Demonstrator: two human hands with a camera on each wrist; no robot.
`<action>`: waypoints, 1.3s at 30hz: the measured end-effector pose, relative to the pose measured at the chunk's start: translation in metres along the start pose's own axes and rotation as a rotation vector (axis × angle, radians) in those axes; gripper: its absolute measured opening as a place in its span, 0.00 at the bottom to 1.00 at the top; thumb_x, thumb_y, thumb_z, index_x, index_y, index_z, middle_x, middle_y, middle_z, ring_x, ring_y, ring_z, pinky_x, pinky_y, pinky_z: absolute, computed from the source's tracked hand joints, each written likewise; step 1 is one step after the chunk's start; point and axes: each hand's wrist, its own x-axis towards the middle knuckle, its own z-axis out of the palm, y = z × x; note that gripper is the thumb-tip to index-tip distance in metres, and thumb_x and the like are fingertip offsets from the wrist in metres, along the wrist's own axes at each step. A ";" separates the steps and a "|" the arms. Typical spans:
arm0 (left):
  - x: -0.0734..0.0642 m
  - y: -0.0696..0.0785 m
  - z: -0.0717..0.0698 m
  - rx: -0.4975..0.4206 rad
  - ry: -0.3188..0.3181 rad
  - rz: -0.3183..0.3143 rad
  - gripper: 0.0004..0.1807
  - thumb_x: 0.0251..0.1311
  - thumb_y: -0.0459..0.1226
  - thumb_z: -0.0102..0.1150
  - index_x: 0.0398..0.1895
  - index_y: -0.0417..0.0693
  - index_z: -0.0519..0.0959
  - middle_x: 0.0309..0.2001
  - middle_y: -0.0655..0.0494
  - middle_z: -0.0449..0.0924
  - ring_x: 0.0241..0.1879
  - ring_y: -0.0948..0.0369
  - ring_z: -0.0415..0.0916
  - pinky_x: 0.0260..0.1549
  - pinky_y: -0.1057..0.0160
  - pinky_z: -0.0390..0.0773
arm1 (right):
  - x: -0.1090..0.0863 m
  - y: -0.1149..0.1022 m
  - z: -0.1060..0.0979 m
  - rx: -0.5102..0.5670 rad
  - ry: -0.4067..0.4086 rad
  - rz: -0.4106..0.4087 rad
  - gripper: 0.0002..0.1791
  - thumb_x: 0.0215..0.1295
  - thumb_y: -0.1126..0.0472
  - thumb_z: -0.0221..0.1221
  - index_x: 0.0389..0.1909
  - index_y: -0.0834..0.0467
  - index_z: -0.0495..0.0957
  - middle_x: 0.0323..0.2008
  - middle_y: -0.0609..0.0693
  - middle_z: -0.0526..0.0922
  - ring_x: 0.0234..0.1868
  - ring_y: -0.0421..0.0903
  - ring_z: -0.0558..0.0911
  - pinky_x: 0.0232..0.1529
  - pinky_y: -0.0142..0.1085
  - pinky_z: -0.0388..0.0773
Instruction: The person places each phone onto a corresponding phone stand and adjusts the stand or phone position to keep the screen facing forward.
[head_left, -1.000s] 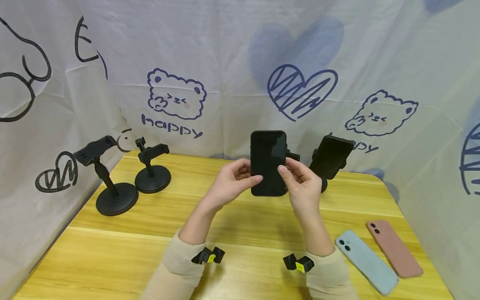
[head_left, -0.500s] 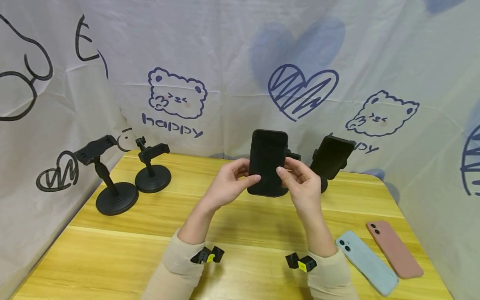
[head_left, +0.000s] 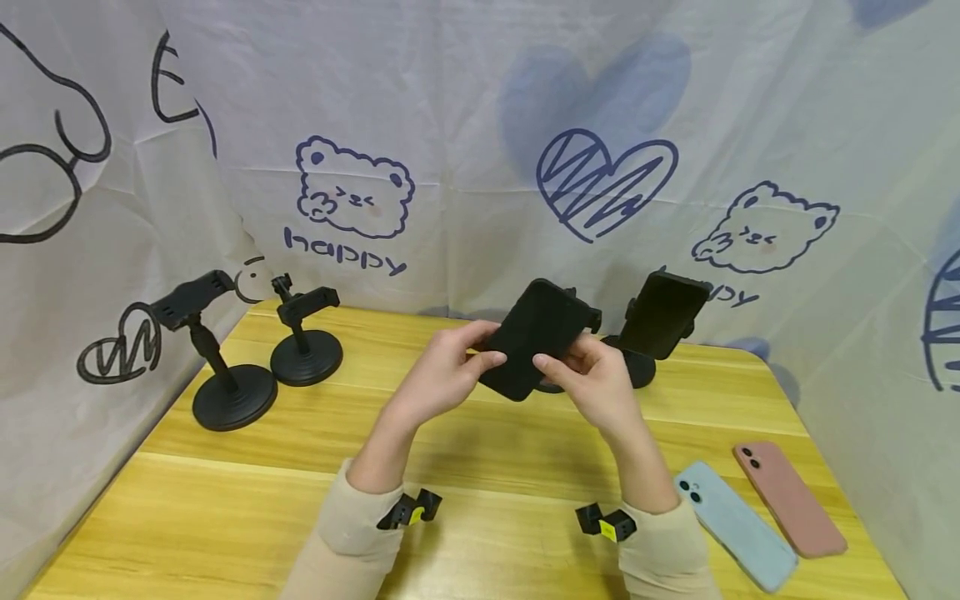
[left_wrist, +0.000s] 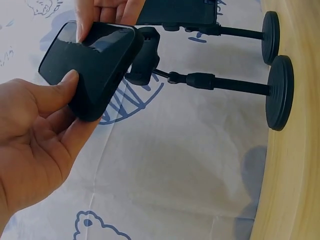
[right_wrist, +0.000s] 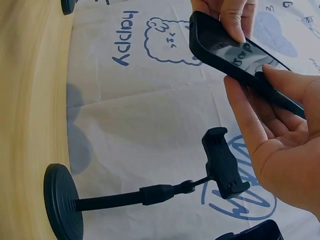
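A black smartphone (head_left: 536,337) is held in the air over the table by both hands. My left hand (head_left: 442,371) pinches its left edge, thumb on the screen side. On the opposite edge, my right hand (head_left: 600,387) grips it with the thumb on the front. The phone leans, its upper end towards the right in the head view. Close behind it stands a black phone stand (right_wrist: 222,162), partly hidden by the phone in the head view; its clamp holds nothing in the right wrist view. Both wrist views show reflections on the held phone's dark screen.
At the back right, another stand bears a black phone (head_left: 665,317). Two more black stands (head_left: 232,387) are at the left, their clamps without phones. A light blue phone (head_left: 738,525) and a pink phone (head_left: 791,500) lie face down at the right of the wooden table (head_left: 247,508).
The held phone has turned clockwise from upright to slanted and dropped slightly. Both hands have shifted a little left with it. The stands and other phones have not moved.
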 end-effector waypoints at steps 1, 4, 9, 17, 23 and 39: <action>0.000 0.000 0.001 0.007 0.005 0.000 0.15 0.72 0.30 0.61 0.59 0.39 0.82 0.50 0.47 0.86 0.47 0.56 0.84 0.49 0.56 0.86 | 0.000 0.000 0.001 -0.007 0.003 -0.001 0.16 0.69 0.67 0.67 0.54 0.70 0.81 0.47 0.65 0.86 0.38 0.41 0.88 0.41 0.37 0.88; 0.001 0.000 0.004 -0.007 0.039 -0.011 0.15 0.72 0.31 0.62 0.59 0.40 0.82 0.49 0.48 0.86 0.47 0.56 0.84 0.50 0.55 0.86 | 0.000 0.001 0.003 0.006 0.034 -0.021 0.15 0.69 0.68 0.66 0.53 0.70 0.82 0.47 0.66 0.86 0.38 0.41 0.89 0.41 0.37 0.88; 0.006 -0.001 0.010 -0.070 0.152 -0.024 0.15 0.70 0.33 0.65 0.58 0.41 0.82 0.48 0.49 0.85 0.50 0.55 0.83 0.52 0.55 0.85 | 0.003 0.002 0.006 0.075 0.128 -0.093 0.13 0.69 0.73 0.65 0.52 0.72 0.82 0.45 0.66 0.86 0.38 0.41 0.90 0.40 0.39 0.88; 0.016 -0.010 0.016 -0.265 0.284 0.039 0.18 0.73 0.34 0.61 0.63 0.40 0.78 0.54 0.46 0.83 0.55 0.54 0.81 0.57 0.55 0.82 | 0.011 0.003 0.006 0.153 0.295 -0.177 0.10 0.66 0.73 0.67 0.45 0.74 0.82 0.35 0.49 0.89 0.33 0.41 0.89 0.37 0.37 0.88; 0.029 -0.015 0.027 -0.364 0.390 0.051 0.18 0.75 0.31 0.57 0.64 0.35 0.76 0.59 0.43 0.82 0.59 0.48 0.78 0.58 0.56 0.81 | 0.024 0.002 -0.006 0.238 0.388 -0.269 0.09 0.65 0.73 0.68 0.42 0.74 0.82 0.34 0.51 0.89 0.32 0.41 0.89 0.37 0.34 0.88; 0.059 -0.025 0.074 -0.420 0.370 -0.026 0.20 0.74 0.29 0.58 0.67 0.37 0.76 0.65 0.43 0.77 0.65 0.50 0.76 0.62 0.58 0.79 | 0.047 0.004 -0.033 0.348 0.590 -0.285 0.04 0.65 0.70 0.69 0.39 0.65 0.84 0.31 0.50 0.88 0.31 0.43 0.87 0.39 0.33 0.87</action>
